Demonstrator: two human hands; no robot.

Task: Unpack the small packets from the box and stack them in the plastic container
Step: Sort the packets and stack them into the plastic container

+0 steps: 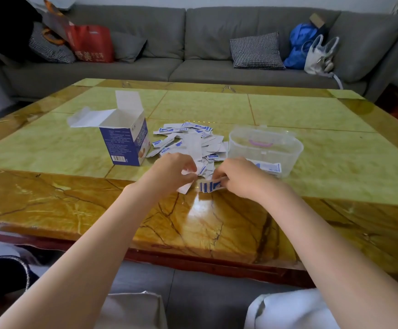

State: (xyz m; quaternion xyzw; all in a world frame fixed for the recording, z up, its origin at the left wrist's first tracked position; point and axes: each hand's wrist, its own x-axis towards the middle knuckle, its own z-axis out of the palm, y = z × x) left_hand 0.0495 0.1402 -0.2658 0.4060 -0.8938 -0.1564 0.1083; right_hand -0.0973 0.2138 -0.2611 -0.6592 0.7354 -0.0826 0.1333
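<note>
An open blue-and-white box stands upright on the table, flaps up. To its right lies a loose pile of small white-and-blue packets. A clear plastic container sits right of the pile, with a few packets lying inside at its near wall. My left hand pinches a white packet at the pile's near edge. My right hand grips a small stack of packets, blue stripes showing, just in front of the container.
The yellow-green marble table has a brown border nearest me. Behind it runs a grey sofa with cushions, a red bag, a blue bag and a white plastic bag.
</note>
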